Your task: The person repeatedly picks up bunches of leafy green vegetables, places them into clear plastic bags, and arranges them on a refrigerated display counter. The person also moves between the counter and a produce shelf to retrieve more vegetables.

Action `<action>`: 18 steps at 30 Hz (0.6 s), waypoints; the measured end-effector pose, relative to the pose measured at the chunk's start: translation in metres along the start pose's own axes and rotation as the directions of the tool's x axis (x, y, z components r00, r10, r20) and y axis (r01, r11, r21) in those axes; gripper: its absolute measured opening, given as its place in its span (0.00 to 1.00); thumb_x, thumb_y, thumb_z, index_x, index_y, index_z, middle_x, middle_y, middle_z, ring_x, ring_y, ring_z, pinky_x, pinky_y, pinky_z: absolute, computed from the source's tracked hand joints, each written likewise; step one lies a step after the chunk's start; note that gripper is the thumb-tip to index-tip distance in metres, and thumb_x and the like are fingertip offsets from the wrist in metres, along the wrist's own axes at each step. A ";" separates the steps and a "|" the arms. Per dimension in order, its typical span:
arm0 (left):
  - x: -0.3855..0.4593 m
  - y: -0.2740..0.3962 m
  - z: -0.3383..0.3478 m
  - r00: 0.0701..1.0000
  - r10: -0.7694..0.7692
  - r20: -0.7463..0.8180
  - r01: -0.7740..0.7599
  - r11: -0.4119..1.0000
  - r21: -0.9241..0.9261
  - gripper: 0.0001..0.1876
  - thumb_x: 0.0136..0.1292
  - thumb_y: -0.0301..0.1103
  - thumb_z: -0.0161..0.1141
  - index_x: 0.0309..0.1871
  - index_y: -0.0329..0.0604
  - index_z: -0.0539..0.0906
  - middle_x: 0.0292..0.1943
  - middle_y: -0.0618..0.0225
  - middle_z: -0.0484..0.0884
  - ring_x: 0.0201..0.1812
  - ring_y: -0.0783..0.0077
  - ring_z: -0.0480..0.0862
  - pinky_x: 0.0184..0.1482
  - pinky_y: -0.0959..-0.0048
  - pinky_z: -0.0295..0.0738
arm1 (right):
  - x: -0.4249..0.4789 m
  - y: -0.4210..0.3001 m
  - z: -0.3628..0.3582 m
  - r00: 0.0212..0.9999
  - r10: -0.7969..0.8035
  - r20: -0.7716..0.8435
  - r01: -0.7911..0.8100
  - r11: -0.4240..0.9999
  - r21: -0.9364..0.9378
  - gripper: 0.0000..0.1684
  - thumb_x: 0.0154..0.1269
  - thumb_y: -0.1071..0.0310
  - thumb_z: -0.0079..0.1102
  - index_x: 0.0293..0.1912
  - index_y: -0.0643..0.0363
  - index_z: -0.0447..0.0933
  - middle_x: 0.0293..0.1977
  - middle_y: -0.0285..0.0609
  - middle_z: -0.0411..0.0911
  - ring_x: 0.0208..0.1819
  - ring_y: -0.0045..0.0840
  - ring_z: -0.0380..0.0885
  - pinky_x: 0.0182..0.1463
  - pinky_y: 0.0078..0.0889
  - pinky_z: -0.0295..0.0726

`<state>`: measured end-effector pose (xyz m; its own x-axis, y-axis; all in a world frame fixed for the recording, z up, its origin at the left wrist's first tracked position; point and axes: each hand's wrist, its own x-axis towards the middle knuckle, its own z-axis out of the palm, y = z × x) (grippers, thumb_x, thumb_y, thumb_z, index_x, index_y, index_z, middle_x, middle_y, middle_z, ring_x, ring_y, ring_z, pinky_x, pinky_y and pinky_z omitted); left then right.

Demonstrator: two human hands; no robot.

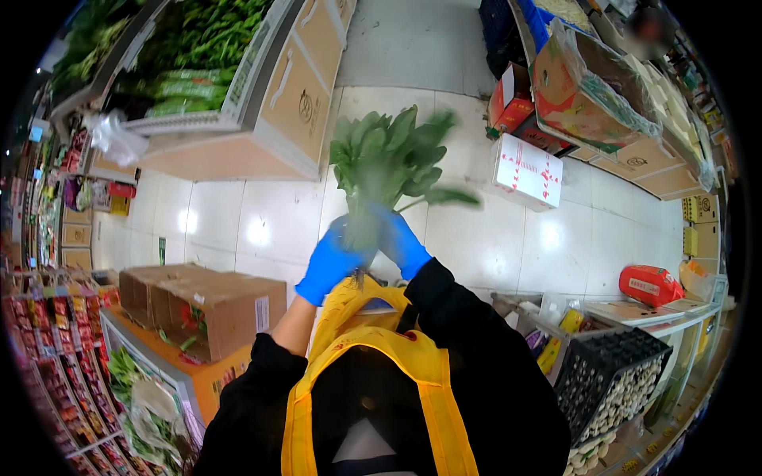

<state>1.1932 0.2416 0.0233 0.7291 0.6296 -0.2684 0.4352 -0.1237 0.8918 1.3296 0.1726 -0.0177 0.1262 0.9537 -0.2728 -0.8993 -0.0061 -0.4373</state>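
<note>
A bunch of leafy greens (384, 154), likely spinach, is held upright before my chest, its leaves pointing away from me. My left hand (336, 259), in a blue glove, grips the stems near the roots from the left. Gloved in blue too, my right hand (402, 241) closes on the stems from the right. Thin roots hang below the hands, over the yellow apron (369, 351). One leaf sticks out to the right. The bunch and hands are partly blurred, so the fingers are hard to make out.
Left ahead stands a produce counter (286, 137) with green vegetables. A cardboard box (214, 303) is at lower left, and a black crate (607, 369) at lower right. A white carton (527, 172) sits on the tiled floor. A blurred person (649, 30) is at upper right.
</note>
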 end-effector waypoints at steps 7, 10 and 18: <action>0.235 0.028 -0.015 0.911 0.022 0.413 0.362 0.438 -0.823 0.27 0.61 0.42 0.57 0.59 0.34 0.68 0.52 0.61 0.75 0.50 0.70 0.76 0.55 0.74 0.70 | 0.177 -0.157 -0.061 0.991 0.060 0.124 -0.067 0.997 0.049 0.23 0.70 0.58 0.42 0.58 0.62 0.64 0.50 0.41 0.71 0.50 0.25 0.71 0.58 0.28 0.68; 0.353 0.055 -0.016 0.949 0.041 0.311 0.220 0.621 -0.752 0.26 0.59 0.35 0.58 0.58 0.33 0.68 0.50 0.61 0.75 0.49 0.71 0.76 0.51 0.75 0.72 | 0.254 -0.226 -0.091 0.992 -0.122 0.028 0.122 0.892 -0.435 0.25 0.70 0.56 0.40 0.60 0.60 0.61 0.54 0.41 0.68 0.53 0.27 0.68 0.60 0.29 0.65; 0.576 0.153 -0.013 0.992 0.117 -0.036 -0.088 0.887 0.454 0.37 0.48 0.41 0.60 0.62 0.35 0.63 0.40 0.44 0.77 0.36 0.46 0.80 0.35 0.59 0.76 | 0.408 -0.400 -0.088 0.961 -0.205 -0.187 0.179 0.973 -0.146 0.22 0.68 0.60 0.45 0.57 0.60 0.66 0.52 0.41 0.71 0.52 0.27 0.70 0.58 0.32 0.67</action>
<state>1.6726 0.5955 0.0103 0.7558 0.6377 -0.1491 0.5614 -0.5136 0.6489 1.7777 0.5380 -0.0298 0.3840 0.8612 -0.3330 -0.7913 0.1211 -0.5993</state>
